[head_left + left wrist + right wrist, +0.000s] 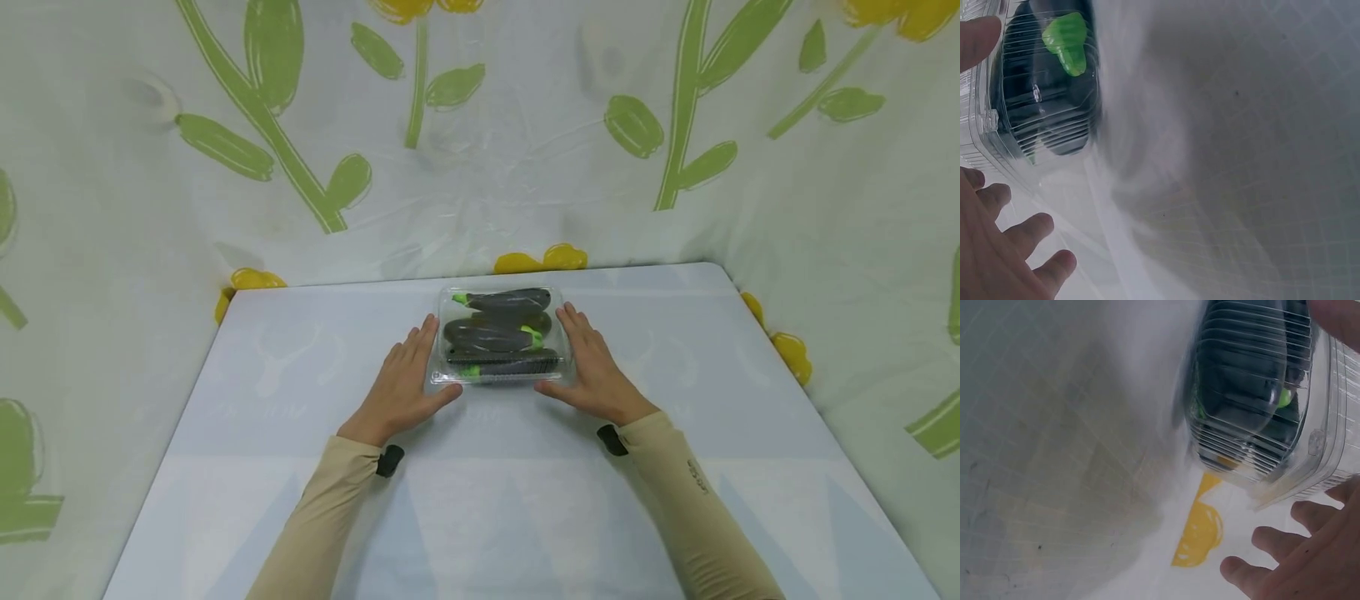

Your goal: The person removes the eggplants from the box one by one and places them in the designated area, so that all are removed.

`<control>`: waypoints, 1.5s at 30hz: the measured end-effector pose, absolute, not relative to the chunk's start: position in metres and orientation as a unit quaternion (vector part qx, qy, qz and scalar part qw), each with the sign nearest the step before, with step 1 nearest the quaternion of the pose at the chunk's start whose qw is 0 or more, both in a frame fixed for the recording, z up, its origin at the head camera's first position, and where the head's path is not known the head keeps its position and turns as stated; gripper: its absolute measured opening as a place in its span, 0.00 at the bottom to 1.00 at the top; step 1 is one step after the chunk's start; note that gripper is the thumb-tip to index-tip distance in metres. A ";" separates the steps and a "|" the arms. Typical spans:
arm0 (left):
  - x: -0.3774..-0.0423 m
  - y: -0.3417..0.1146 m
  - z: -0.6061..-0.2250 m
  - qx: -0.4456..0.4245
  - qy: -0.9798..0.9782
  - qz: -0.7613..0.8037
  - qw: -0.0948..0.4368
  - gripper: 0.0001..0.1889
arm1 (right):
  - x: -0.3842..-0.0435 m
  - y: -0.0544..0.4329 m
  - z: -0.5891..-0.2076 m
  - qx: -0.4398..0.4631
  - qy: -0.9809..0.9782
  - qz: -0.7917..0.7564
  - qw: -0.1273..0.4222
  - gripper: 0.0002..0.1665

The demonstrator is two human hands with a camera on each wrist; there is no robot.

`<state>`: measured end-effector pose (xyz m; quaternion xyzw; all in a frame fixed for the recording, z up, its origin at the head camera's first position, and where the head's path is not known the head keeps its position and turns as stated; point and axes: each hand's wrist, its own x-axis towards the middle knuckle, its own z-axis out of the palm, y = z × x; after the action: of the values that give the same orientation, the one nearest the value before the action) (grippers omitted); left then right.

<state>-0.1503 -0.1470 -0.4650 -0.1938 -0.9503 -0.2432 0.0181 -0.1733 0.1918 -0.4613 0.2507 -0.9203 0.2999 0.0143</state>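
Observation:
A clear plastic clamshell box (498, 379) with several dark eggplants (491, 336) inside sits near the far edge of the table. Green caps show on the eggplants, and the lid looks closed. My left hand (405, 383) lies along the box's left side, fingers straight and spread, thumb by the front left corner. On the opposite side, my right hand (595, 371) has its fingers extended beside the box, its thumb near the front right corner. Both wrist views show the ribbed box wall (1047, 81) near the thumb and fingers; firm contact is hard to tell.
The white table (480, 500) has a pale blue pattern. Behind it and at both sides hangs a white sheet (480, 200) with green leaves and yellow flowers, meeting the table's far edge just beyond the box.

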 end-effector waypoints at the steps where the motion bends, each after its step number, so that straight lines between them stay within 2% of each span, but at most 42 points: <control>1: -0.151 -0.147 -0.465 -0.194 -0.950 -0.244 0.019 0.56 | -0.173 0.192 -0.462 0.250 -0.920 0.300 0.014 0.71; 20: -0.153 -0.146 -0.466 -0.198 -0.940 -0.276 0.023 0.55 | -0.176 0.194 -0.463 0.240 -0.917 0.320 -0.001 0.68; 24: -0.154 -0.147 -0.468 -0.207 -0.934 -0.288 0.037 0.54 | -0.176 0.193 -0.463 0.243 -0.916 0.319 -0.002 0.68; 31: -0.156 -0.147 -0.467 -0.241 -0.920 -0.293 0.094 0.48 | -0.176 0.192 -0.464 0.237 -0.916 0.324 -0.002 0.68; 40: -0.157 -0.143 -0.462 -0.236 -0.925 -0.282 0.091 0.45 | -0.175 0.189 -0.465 0.226 -0.917 0.329 0.005 0.66; 45: -0.158 -0.142 -0.461 -0.235 -0.924 -0.287 0.094 0.44 | -0.174 0.188 -0.466 0.233 -0.911 0.340 0.007 0.62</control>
<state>-0.1583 -0.1416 -0.4606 -0.2351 -0.9237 -0.2874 0.0943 -0.1738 0.1877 -0.4657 0.2333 -0.9110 0.3401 0.0066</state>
